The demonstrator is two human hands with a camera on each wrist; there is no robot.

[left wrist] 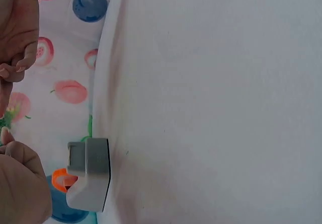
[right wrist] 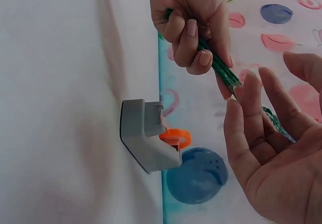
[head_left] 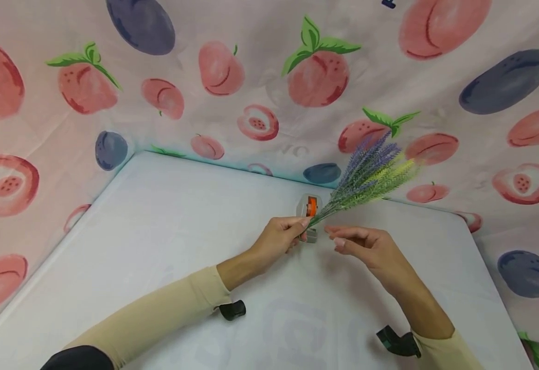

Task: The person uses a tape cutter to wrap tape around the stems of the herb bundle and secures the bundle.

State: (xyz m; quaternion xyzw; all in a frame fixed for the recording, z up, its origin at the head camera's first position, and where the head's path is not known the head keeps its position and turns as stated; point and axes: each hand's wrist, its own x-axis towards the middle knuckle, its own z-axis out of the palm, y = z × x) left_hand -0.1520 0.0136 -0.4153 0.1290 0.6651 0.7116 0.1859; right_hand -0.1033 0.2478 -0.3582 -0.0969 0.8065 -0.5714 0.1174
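My left hand [head_left: 276, 237] grips the thin green stems of a bunch of artificial lavender [head_left: 366, 174]. Its purple and yellow-green heads point up and to the right. In the right wrist view the curled fingers of the left hand [right wrist: 193, 27] wrap the gathered green stems [right wrist: 224, 70]. Just right of the stems hovers my right hand [head_left: 373, 249], fingers loosely bent and holding nothing. Behind and below the left fingertips stands a grey tape dispenser [head_left: 311, 236] with an orange core, partly hidden by that hand; the left wrist view shows the dispenser [left wrist: 93, 176] from the side.
The white tabletop [head_left: 158, 216] spreads around both arms. A fruit-printed cloth [head_left: 260, 67] hangs behind and beside it, close to the table's far edge. A dark camera mount [head_left: 232, 310] sticks out at the left cuff, and another mount [head_left: 398, 341] at the right.
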